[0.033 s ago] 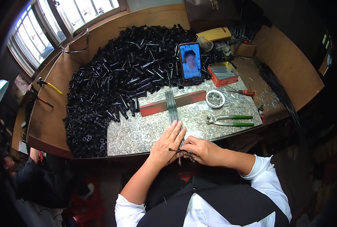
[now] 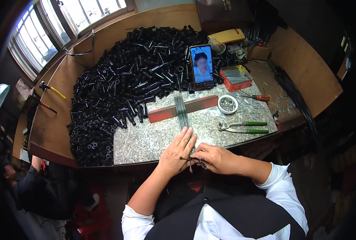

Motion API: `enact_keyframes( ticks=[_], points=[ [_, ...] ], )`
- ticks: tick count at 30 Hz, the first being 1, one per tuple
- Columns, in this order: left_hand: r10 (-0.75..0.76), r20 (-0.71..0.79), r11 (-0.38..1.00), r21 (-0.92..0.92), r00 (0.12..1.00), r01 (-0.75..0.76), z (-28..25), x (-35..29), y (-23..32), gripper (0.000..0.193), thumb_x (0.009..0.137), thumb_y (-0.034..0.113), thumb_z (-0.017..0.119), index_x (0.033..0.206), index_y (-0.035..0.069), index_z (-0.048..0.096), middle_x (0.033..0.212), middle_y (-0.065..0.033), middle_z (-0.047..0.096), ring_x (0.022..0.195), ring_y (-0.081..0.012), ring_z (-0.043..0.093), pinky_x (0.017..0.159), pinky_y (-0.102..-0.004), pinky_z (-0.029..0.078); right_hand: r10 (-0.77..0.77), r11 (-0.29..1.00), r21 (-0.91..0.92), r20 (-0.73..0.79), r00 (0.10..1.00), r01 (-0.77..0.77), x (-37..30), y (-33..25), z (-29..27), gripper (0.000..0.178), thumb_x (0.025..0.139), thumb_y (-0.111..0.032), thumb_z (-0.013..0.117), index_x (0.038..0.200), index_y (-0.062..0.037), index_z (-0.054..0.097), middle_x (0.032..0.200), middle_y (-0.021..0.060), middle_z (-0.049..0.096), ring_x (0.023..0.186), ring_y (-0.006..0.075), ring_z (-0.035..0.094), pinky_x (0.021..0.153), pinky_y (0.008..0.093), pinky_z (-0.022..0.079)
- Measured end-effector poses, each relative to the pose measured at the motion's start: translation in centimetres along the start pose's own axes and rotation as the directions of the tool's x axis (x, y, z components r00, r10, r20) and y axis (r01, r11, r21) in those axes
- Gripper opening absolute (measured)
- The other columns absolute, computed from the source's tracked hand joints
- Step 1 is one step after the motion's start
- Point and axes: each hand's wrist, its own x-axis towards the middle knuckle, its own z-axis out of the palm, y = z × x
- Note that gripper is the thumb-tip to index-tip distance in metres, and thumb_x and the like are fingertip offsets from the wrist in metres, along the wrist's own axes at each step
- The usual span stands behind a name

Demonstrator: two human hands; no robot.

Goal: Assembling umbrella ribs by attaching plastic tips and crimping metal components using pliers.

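A row of thin metal rods (image 2: 181,111) leans over a red-edged bar and runs toward me past the near edge of the work slab. My left hand (image 2: 176,154) lies flat across the rods, its fingers stretched out and close together. Beside it, my right hand (image 2: 214,157) is closed with bent fingers on the rods near their lower end. Dark knobbed ends (image 2: 191,164) fan out below both hands. The bar (image 2: 204,106) lies crosswise on the speckled slab (image 2: 146,140). My right fingertips and part of the rods are hidden.
A large heap of black tubular parts (image 2: 138,68) covers the left and back. A phone (image 2: 202,68) stands before it. To the right are a white bowl of small metal pieces (image 2: 228,105), green-handled pincers (image 2: 248,128), a red tin (image 2: 236,80) and a screwdriver (image 2: 260,97).
Both hands keep nearly the same place. The knobbed rod ends have shifted very slightly.
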Motion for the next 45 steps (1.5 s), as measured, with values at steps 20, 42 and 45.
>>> enact_keyframes(
  ticks=[20, 42, 45],
  points=[
    [-0.093, 0.000, 0.993, 0.074, 0.996, 0.093, -0.6, 0.4, 0.6, 0.088, 0.071, 0.060, 0.067, 0.139, 0.011, 0.040, 0.147, -0.0145, 0.031, 0.137, -0.0458, 0.019, 0.110, -0.0544, 0.023, 0.296, 0.567, -0.744, -0.216, 0.930, -0.354, 10.6, 10.0, -3.3, 0.036, 0.087, -0.038, 0.058, 0.092, -0.0027, 0.065, 0.095, 0.0145, 0.060, 0.093, 0.0300, 0.059, 0.078, 0.0419, 0.046],
    [-0.126, 0.011, 0.992, 0.012, 0.992, 0.126, -0.3, 1.1, 0.8, 0.091, 0.069, 0.055, 0.073, 0.140, 0.010, 0.037, 0.147, -0.0180, 0.028, 0.138, -0.0422, 0.021, 0.111, -0.0521, 0.024, 0.430, 0.420, -0.739, -0.350, 0.832, -0.528, 6.6, 18.8, -19.6, 0.016, 0.078, -0.002, 0.057, 0.087, -0.0016, 0.069, 0.098, 0.0165, 0.066, 0.097, 0.0338, 0.063, 0.079, 0.0418, 0.052],
    [-0.146, 0.018, 0.989, 0.025, 0.989, 0.145, -0.5, 0.4, 0.7, 0.092, 0.068, 0.053, 0.074, 0.140, 0.010, 0.037, 0.148, -0.0167, 0.028, 0.138, -0.0419, 0.020, 0.111, -0.0513, 0.023, 0.651, 0.330, -0.742, -0.268, 0.710, -0.583, 7.5, 19.8, -19.1, 0.024, 0.077, 0.000, 0.055, 0.097, -0.0021, 0.069, 0.106, 0.0180, 0.065, 0.099, 0.0311, 0.064, 0.082, 0.0389, 0.052]
  ],
)
